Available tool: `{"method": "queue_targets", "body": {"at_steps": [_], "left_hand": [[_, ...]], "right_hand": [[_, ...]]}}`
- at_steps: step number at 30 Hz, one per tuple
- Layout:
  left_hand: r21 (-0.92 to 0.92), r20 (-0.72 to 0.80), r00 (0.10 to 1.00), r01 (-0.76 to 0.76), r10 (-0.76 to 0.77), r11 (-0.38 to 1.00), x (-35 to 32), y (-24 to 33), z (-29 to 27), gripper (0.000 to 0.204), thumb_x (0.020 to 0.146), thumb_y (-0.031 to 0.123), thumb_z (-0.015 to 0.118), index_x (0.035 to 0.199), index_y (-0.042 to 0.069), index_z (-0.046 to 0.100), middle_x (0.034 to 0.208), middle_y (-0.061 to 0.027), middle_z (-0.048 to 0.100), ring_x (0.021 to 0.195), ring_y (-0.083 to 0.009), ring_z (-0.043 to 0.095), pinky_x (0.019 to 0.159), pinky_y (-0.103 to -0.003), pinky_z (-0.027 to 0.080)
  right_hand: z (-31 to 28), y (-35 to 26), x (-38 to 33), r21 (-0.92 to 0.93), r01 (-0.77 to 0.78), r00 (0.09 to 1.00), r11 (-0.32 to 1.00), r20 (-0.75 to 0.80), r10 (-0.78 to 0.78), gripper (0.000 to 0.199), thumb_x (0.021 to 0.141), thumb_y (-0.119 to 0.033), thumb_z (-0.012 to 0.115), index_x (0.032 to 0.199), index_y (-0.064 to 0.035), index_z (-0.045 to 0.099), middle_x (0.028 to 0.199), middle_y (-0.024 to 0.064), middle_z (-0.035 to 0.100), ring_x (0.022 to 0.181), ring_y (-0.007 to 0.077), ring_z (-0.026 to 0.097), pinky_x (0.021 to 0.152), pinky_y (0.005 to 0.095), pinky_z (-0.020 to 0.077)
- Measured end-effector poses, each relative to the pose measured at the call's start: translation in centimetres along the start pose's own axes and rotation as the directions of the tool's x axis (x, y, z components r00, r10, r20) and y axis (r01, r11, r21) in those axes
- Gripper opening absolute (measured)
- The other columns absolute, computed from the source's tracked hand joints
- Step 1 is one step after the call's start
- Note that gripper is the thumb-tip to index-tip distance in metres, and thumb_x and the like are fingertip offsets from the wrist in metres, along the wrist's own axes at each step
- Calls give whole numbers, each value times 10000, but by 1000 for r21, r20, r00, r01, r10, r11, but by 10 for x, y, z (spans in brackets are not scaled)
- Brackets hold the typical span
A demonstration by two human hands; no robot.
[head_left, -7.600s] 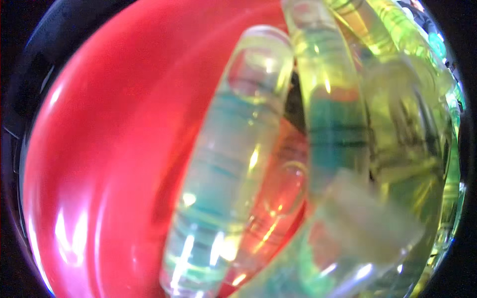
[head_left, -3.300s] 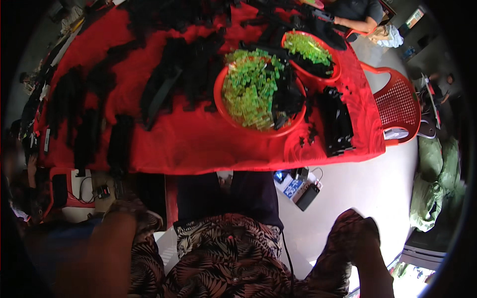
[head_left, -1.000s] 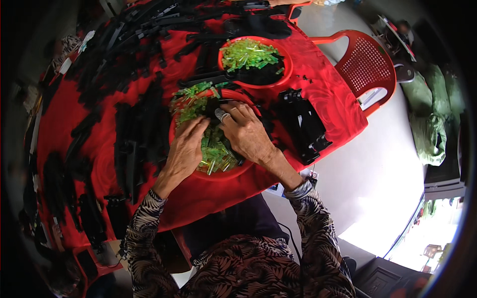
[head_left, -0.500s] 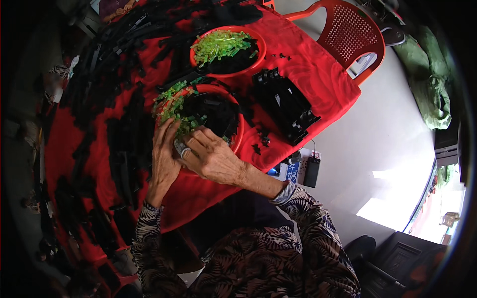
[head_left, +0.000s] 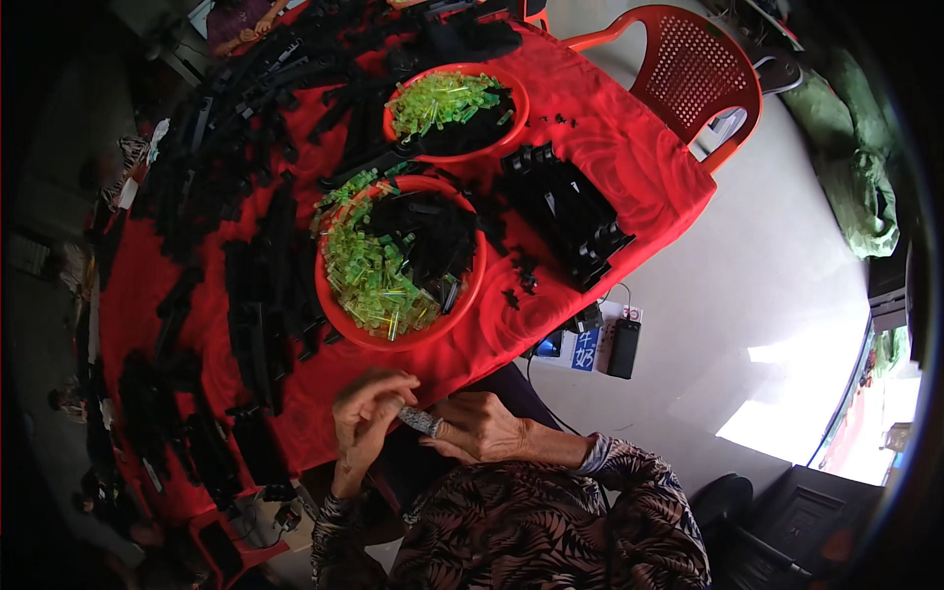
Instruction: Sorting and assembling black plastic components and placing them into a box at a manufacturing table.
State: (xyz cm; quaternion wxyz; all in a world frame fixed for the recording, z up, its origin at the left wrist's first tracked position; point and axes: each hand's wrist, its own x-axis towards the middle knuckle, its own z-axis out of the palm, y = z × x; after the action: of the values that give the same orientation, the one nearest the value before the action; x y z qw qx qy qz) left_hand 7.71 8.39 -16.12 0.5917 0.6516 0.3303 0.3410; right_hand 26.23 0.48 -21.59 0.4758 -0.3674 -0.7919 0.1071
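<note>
My left hand [head_left: 364, 425] and my right hand [head_left: 479, 427] are close together just off the table's near edge. A grey speckled wrap [head_left: 420, 421] covers a finger of my right hand and points toward the left fingertips. The left fingers are bent toward the thumb at the wrap's end; anything small between them is hidden. My right fingers are curled in, and their grip does not show. Beyond the hands, a red basin [head_left: 470, 305] holds translucent yellow-green plastic pieces [head_left: 366, 270] on its left and black parts [head_left: 428, 231] on its right.
A second red basin [head_left: 524, 108] with similar contents stands farther back. Black plastic parts [head_left: 256, 315] cover much of the red tablecloth [head_left: 644, 182] on the left. A black molded part [head_left: 565, 211] lies right of the basins. A red chair [head_left: 698, 69] stands at the far right corner.
Both hands have drawn back from the near basin's front rim toward my body. The green pieces at the front of the basin are now uncovered.
</note>
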Motion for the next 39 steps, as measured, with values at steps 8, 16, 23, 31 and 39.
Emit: {"method": "queue_targets", "body": {"at_steps": [8,16,23,31,39], "left_hand": [[-115,-65,996,56,-64,992,-34,-32,22,294,883,-84,641,1174,-41,644,1073,-122,679,919,-161,663,806,-289,545],[10,-30,1000,2,-2,1000,-36,-39,26,239,884,-69,650,1121,-41,661,1029,-116,703,854,-143,676,767,-261,545],[-256,-12,983,172,-181,951,3,-5,65,242,963,1,588,1199,-44,617,1055,-116,681,970,-177,668,860,-316,547],[-503,147,953,304,-267,809,96,-6,113,337,1040,161,482,1331,-5,523,1369,-185,530,1183,-267,601,1040,-408,480],[-617,152,948,312,-280,723,129,-21,139,367,1043,188,505,1358,1,504,1410,-196,482,1223,-309,577,1086,-448,448]], "right_hand": [[-29,4,-8,-225,-167,985,960,-71,155,674,740,-145,827,1300,79,527,917,165,626,690,292,627,586,382,531],[-103,57,11,-375,-617,779,692,-417,469,948,743,-194,841,1490,32,302,1361,284,458,1207,442,502,1044,489,413],[-167,109,-16,326,-661,405,676,-603,687,659,970,-292,646,1479,11,359,1352,224,567,1287,308,527,1108,434,369],[-196,153,-37,563,-599,385,569,-421,821,527,1062,-378,441,1448,-19,419,1353,164,588,1225,247,567,1063,381,419],[-195,159,-49,631,-581,377,514,-351,857,530,1060,-383,449,1430,-5,429,1331,169,604,1184,246,594,1038,375,429]]}}
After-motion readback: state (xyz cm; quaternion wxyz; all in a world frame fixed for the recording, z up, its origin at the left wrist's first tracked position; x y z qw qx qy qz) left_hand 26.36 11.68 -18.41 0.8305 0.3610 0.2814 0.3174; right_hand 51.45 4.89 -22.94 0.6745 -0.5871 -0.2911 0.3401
